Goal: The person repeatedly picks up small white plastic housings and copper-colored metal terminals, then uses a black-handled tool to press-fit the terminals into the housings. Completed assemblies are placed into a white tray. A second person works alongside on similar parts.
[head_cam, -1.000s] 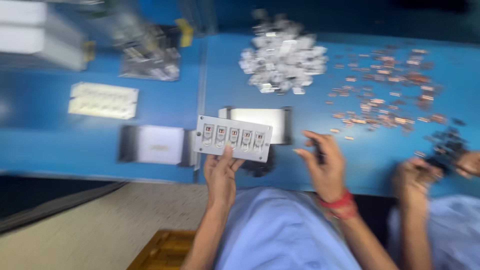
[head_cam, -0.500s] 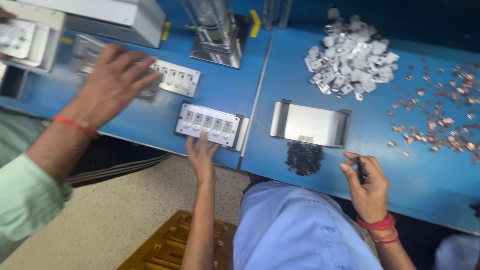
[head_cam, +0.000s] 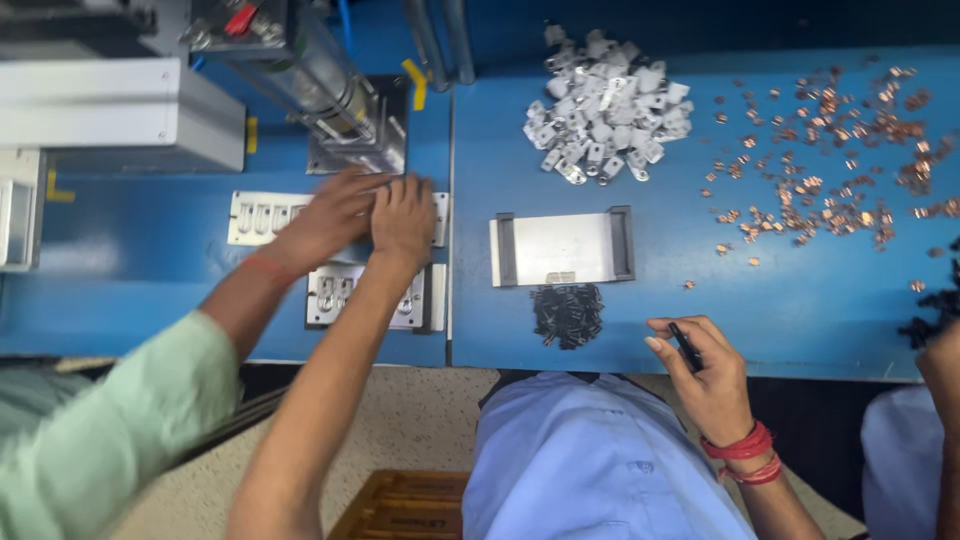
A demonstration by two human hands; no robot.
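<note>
Head view: left hand point(head_cam: 403, 220) lies flat, fingers loose, on the far tray point(head_cam: 262, 215), beside a co-worker's hand point(head_cam: 325, 215); near tray point(head_cam: 345, 297) sits under the forearm. Right hand point(head_cam: 705, 375) pinches a small black part point(head_cam: 686, 346) at the table point(head_cam: 800, 310) edge, near the black pile point(head_cam: 567, 313); metal plate point(head_cam: 562, 248) just beyond.

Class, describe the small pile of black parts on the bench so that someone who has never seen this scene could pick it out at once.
Start at the blue table and find the flat grey metal plate with dark end strips near its middle. Just below it lies the pile of black parts. It is dark and tightly bunched, unlike the silver heap above or the scattered copper pieces to the right.
</note>
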